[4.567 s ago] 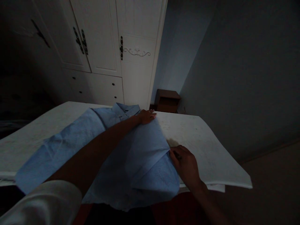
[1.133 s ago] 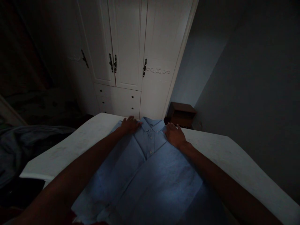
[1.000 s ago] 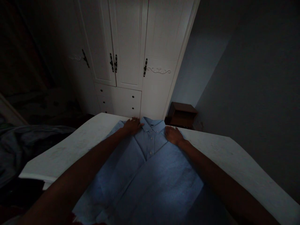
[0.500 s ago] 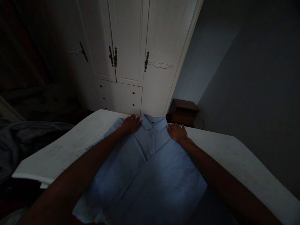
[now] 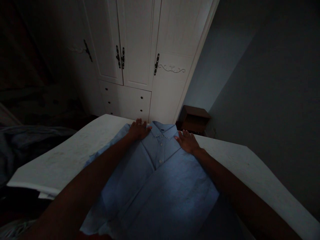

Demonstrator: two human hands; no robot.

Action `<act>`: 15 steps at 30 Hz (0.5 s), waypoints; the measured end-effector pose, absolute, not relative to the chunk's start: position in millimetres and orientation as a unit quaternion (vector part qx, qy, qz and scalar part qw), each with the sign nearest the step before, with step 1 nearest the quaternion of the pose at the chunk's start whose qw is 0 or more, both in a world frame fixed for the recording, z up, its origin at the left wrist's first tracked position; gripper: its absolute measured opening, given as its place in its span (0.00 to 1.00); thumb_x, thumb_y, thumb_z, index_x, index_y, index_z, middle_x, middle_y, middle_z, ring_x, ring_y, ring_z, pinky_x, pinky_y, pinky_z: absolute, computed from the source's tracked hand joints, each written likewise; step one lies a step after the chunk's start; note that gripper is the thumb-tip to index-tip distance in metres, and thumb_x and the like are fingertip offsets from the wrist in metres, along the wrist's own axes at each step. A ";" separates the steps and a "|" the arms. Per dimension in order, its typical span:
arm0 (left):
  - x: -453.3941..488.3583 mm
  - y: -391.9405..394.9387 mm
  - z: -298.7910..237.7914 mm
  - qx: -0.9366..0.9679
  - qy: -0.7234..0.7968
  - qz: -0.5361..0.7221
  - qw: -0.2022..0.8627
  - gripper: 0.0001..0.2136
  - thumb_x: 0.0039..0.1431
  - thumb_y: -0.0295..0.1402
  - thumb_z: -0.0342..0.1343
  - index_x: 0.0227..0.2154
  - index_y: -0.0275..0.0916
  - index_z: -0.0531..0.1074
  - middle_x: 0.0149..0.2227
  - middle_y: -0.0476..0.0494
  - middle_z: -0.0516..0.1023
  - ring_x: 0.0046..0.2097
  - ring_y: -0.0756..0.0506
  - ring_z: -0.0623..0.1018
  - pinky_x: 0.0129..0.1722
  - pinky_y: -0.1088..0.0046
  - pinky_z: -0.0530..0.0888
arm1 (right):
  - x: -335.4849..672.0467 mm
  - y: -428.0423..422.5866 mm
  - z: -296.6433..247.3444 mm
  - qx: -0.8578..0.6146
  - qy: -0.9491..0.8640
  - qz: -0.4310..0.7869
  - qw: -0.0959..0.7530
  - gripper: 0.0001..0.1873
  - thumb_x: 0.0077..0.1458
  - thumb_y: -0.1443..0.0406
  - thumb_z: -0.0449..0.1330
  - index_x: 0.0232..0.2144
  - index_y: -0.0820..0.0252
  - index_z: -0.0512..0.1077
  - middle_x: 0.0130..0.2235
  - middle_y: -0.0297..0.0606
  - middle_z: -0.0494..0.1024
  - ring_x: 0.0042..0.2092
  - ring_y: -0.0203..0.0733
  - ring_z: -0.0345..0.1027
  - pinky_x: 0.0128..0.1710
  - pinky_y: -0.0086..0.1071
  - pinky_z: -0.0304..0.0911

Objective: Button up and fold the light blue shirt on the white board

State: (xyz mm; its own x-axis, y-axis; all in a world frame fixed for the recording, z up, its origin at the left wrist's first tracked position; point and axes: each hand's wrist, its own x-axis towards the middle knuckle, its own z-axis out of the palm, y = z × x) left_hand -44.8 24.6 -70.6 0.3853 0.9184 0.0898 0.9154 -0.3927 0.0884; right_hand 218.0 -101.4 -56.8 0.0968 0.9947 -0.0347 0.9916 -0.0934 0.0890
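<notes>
A light blue button-up shirt (image 5: 172, 180) lies front side up, its collar at the far end and its lower part toward me. My left hand (image 5: 139, 129) rests flat on the shoulder left of the collar, fingers spread, a ring on one finger. On the other shoulder, just right of the collar, my right hand (image 5: 188, 141) lies with its fingers stretched out. Both palms press on the cloth without gripping it. My forearms cover parts of the shirt's sides.
The shirt is spread on a white tabletop (image 5: 227, 143). Behind it stands a white wardrobe (image 5: 137, 43) with dark handles and drawers. A brown cabinet (image 5: 196, 112) stands beyond the table's far edge. Dark grey cloth (image 5: 30, 143) is heaped at the left.
The fingers of both hands have spread and straightened a little on the shoulders. The shirt stays nearly in place; the whole view has shifted slightly.
</notes>
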 end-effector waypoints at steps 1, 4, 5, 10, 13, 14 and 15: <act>-43.7 23.7 -70.1 0.828 0.557 0.065 0.010 0.38 0.65 0.56 0.28 0.67 0.32 0.52 0.69 0.27 0.49 0.70 0.31 0.48 0.65 0.52 0.49 | 217.5 -101.2 -55.9 0.741 0.670 0.016 0.047 0.36 0.68 0.49 0.34 0.68 0.65 0.49 0.69 0.56 0.49 0.70 0.56 0.39 0.66 0.51 0.38; -41.1 20.2 -67.3 0.818 0.570 0.078 0.003 0.38 0.65 0.56 0.29 0.66 0.33 0.54 0.69 0.28 0.51 0.69 0.32 0.50 0.65 0.53 0.50 | 214.7 -99.8 -53.1 0.744 0.666 0.013 0.054 0.35 0.68 0.50 0.35 0.68 0.65 0.49 0.69 0.56 0.50 0.70 0.56 0.39 0.66 0.51 0.38; -40.7 19.1 -66.4 0.817 0.571 0.078 0.003 0.37 0.65 0.56 0.29 0.66 0.33 0.54 0.68 0.28 0.52 0.69 0.32 0.51 0.64 0.53 0.50 | 213.0 -99.2 -52.1 0.746 0.664 0.012 0.057 0.35 0.68 0.51 0.35 0.68 0.65 0.50 0.69 0.55 0.49 0.70 0.56 0.38 0.66 0.52 0.38; -41.6 17.7 -64.9 0.815 0.574 0.076 0.012 0.38 0.64 0.57 0.29 0.66 0.32 0.54 0.68 0.26 0.52 0.69 0.31 0.51 0.64 0.52 0.52 | 196.7 -95.1 -46.3 0.763 0.645 0.046 0.029 0.33 0.65 0.58 0.44 0.66 0.74 0.52 0.69 0.59 0.49 0.69 0.59 0.40 0.66 0.53 0.39; -43.0 18.8 -65.5 0.819 0.567 0.088 0.015 0.38 0.65 0.55 0.27 0.65 0.31 0.55 0.68 0.26 0.53 0.69 0.33 0.52 0.63 0.53 0.53 | 186.5 -91.5 -45.5 0.725 0.684 0.084 -0.011 0.34 0.59 0.68 0.48 0.65 0.79 0.51 0.68 0.59 0.53 0.69 0.56 0.45 0.67 0.47 0.42; -43.3 19.1 -65.6 0.820 0.565 0.092 0.016 0.37 0.65 0.55 0.26 0.65 0.31 0.55 0.67 0.26 0.54 0.69 0.33 0.53 0.63 0.53 0.53 | 184.5 -89.8 -46.5 0.705 0.703 0.085 -0.017 0.34 0.57 0.70 0.48 0.65 0.79 0.51 0.67 0.58 0.54 0.68 0.55 0.46 0.67 0.46 0.43; -43.6 19.3 -65.6 0.821 0.562 0.096 0.017 0.37 0.65 0.54 0.26 0.64 0.32 0.56 0.67 0.27 0.55 0.69 0.34 0.53 0.63 0.53 0.53 | 183.4 -87.7 -48.4 0.688 0.721 0.080 -0.019 0.34 0.56 0.71 0.48 0.65 0.79 0.52 0.67 0.57 0.54 0.68 0.54 0.47 0.67 0.46 0.43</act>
State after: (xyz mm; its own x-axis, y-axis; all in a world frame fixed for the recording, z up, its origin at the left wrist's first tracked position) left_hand -43.6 19.3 -65.6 0.3501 0.9262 0.1396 0.9198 -0.3681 0.1356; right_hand 183.4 -87.7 -48.4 -0.0516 0.9892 0.1370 0.9953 0.0397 0.0888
